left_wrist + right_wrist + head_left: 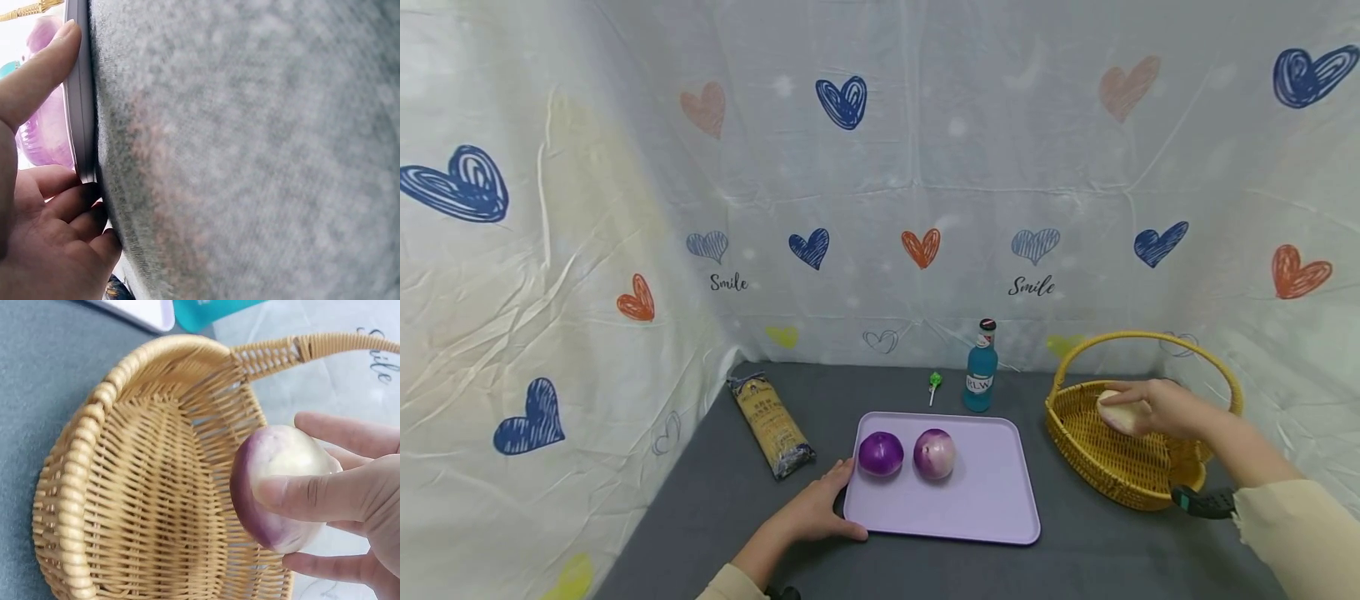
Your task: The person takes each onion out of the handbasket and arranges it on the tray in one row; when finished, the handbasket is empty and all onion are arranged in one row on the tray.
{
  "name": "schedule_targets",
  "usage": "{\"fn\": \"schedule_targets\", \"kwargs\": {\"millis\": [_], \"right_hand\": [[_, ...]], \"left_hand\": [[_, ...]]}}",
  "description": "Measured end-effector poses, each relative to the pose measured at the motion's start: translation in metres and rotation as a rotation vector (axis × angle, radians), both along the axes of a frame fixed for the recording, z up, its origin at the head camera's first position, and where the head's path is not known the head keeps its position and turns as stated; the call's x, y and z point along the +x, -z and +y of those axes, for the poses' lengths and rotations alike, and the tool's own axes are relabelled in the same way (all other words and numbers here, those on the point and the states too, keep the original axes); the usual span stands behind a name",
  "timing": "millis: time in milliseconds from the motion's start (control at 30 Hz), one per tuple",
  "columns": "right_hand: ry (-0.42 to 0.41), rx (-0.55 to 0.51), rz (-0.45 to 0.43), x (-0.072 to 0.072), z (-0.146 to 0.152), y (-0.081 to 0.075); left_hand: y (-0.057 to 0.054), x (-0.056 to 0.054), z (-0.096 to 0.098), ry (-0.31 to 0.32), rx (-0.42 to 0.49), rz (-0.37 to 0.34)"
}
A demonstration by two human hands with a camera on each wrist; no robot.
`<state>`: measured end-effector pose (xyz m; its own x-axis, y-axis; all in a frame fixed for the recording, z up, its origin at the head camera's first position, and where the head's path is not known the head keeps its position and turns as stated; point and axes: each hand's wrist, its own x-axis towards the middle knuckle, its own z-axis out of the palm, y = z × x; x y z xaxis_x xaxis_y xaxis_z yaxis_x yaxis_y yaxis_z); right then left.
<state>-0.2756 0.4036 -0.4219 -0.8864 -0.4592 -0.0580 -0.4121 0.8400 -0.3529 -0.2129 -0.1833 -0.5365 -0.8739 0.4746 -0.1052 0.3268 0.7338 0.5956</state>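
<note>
My left hand (816, 507) holds the near left corner of a lilac tray (977, 500). The thumb (47, 62) lies at the front rim and the fingers are bent against the left side. Two round onions sit on the tray: a deep purple onion (881, 454) and a paler purple-and-white onion (935, 454). Over a yellow wicker basket (1131, 492), my right hand (1165, 407) grips another purple-and-white onion (281, 487) between thumb and fingers. In the right wrist view, the woven basket floor shows bare beside that onion.
Left of the tray lies a yellow packet (771, 423) with dark ends. Behind it are a green lollipop (935, 381) and an upright blue bottle (981, 371). The basket's tall handle (1142, 335) arches over its opening. A heart-print sheet (917, 167) hangs around the grey table (722, 517).
</note>
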Motion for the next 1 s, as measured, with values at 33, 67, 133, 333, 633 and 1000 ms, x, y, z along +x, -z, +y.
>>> {"fn": "schedule_targets", "kwargs": {"millis": [33,67,133,333,633,1000], "right_hand": [[0.0,-0.002,-0.001,0.0,-0.001,-0.002],[0.002,-0.009,-0.005,0.001,-0.002,-0.003],[-0.005,-0.009,0.006,0.003,-0.005,-0.007],[-0.052,-0.004,0.062,0.007,-0.018,-0.016],[-0.073,-0.021,0.101,0.014,-0.031,-0.02],[-0.124,-0.053,0.143,0.02,-0.043,-0.023]], "left_hand": [[0.0,0.0,0.0,0.002,0.002,0.004],[0.001,0.0,0.0,0.003,0.004,0.007],[0.001,-0.001,0.0,0.001,0.005,0.007],[0.003,-0.001,0.0,-0.006,-0.002,0.009],[0.003,-0.001,0.0,-0.005,-0.001,0.002],[0.001,0.0,0.0,-0.001,0.015,0.012]]}}
